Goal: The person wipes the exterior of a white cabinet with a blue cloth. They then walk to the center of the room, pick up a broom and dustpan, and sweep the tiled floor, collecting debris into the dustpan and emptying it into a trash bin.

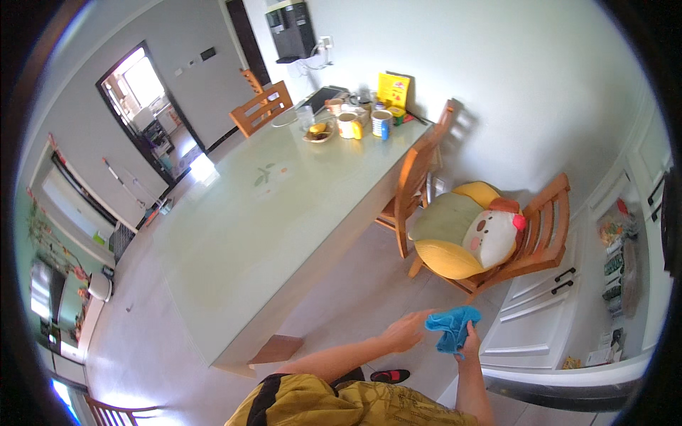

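Note:
A crumpled blue cloth (454, 329) is held in my right hand (470, 343), low in front of my body. Just left of the cloth is my left hand (406, 331), its fingers stretched towards the cloth; whether they touch it I cannot tell. Both hands are over the floor, beside the near right edge of a long pale-green-topped table (256, 234). Between the hands and the wall stands a wooden chair (554, 229) that bears a yellow and green cushion (447, 221) with a dog-like face.
At the table's far end are a striped mug (381, 123), a mug with a yellow handle (349, 126), a bowl with food (318, 133) and a yellow packet (393, 90). Another wooden chair (407, 197) touches the table's side. White cabinets (525, 319) with black handles line the right.

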A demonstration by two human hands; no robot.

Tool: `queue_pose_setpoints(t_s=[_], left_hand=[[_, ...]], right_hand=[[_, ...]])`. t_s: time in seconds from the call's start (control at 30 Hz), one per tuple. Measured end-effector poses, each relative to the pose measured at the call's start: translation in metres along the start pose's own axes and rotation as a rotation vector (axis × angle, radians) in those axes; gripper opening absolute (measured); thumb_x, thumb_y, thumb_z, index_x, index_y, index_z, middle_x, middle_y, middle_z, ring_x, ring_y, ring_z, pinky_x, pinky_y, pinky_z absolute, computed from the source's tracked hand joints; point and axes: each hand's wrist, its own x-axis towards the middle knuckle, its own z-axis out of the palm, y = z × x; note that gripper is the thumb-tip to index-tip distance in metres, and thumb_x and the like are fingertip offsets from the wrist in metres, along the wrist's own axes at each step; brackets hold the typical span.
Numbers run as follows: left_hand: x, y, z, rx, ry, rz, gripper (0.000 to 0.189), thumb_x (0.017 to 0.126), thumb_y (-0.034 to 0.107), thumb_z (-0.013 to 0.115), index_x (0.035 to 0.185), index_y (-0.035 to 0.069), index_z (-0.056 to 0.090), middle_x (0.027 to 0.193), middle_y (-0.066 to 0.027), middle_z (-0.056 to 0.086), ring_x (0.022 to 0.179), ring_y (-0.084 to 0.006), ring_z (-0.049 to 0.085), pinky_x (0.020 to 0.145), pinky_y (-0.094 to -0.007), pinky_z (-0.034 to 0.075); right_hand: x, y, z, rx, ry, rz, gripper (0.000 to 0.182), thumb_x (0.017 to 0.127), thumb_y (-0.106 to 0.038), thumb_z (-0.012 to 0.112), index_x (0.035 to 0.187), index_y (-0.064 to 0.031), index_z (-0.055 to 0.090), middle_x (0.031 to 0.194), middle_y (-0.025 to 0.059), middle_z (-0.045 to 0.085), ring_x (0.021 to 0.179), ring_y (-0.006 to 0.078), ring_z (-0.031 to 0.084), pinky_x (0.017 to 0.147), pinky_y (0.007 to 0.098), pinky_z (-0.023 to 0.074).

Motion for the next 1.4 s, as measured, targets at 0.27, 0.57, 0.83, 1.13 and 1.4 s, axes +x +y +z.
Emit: queue_pose_setpoints(t_s=[0.27, 0.57, 0.83, 1.13, 1.4], left_hand=[[-0.128, -0.061, -0.018, 0.075, -0.060, -0.242, 0.051, 0.080, 0.016, 0.052, 0.128, 0.016, 0.032, 0.116, -0.0148, 0.049, 0.103, -0.0332, 0.049, 0.086, -0.0416, 0.041], [-0.344, -0.120, -0.037, -0.093, 0.282, -0.580, 0.040, 0.081, 0.021, 0.052, 0.120, 0.014, 0.043, 0.107, -0.0145, 0.056, 0.099, -0.0300, 0.053, 0.083, -0.0386, 0.043], [-0.460, -0.128, 0.021, -0.177, 0.628, -0.948, 0.041, 0.080, 0.023, 0.052, 0.118, 0.011, 0.044, 0.105, -0.0147, 0.057, 0.095, -0.0304, 0.054, 0.081, -0.0385, 0.044], [-0.526, -0.064, 0.135, -0.439, 0.665, -1.345, 0.044, 0.077, 0.029, 0.054, 0.117, 0.010, 0.047, 0.107, -0.0157, 0.056, 0.098, -0.0307, 0.053, 0.083, -0.0378, 0.043], [-0.580, -0.069, 0.204, -0.706, 0.990, -1.499, 0.042, 0.076, 0.028, 0.057, 0.113, 0.009, 0.052, 0.095, -0.0129, 0.061, 0.089, -0.0258, 0.059, 0.079, -0.0322, 0.046]], right_hand=[[-0.014, 0.060, 0.101, -0.205, -0.320, 0.082, 0.033, 0.087, -0.029, 0.045, 0.112, -0.0076, 0.044, 0.098, 0.0082, 0.056, 0.082, 0.0216, 0.058, 0.070, 0.0340, 0.0491], [-0.053, 0.173, 0.207, -0.396, -0.509, 0.167, 0.040, 0.084, -0.022, 0.052, 0.120, -0.0073, 0.043, 0.106, 0.0060, 0.053, 0.092, 0.0182, 0.054, 0.080, 0.0336, 0.0449], [-0.079, 0.183, 0.345, -0.512, -0.756, 0.269, 0.049, 0.081, -0.025, 0.057, 0.123, -0.0066, 0.041, 0.110, 0.0070, 0.052, 0.094, 0.0184, 0.053, 0.078, 0.0338, 0.0464], [-0.073, 0.322, 0.400, -0.954, -0.944, 0.023, 0.051, 0.080, -0.020, 0.056, 0.124, -0.0031, 0.038, 0.113, 0.0075, 0.050, 0.100, 0.0194, 0.048, 0.086, 0.0294, 0.0377], [-0.135, 0.456, 0.392, -1.449, -1.096, -0.203, 0.044, 0.074, -0.023, 0.058, 0.115, -0.0096, 0.049, 0.097, 0.0156, 0.059, 0.090, 0.0279, 0.056, 0.078, 0.0350, 0.0427]])
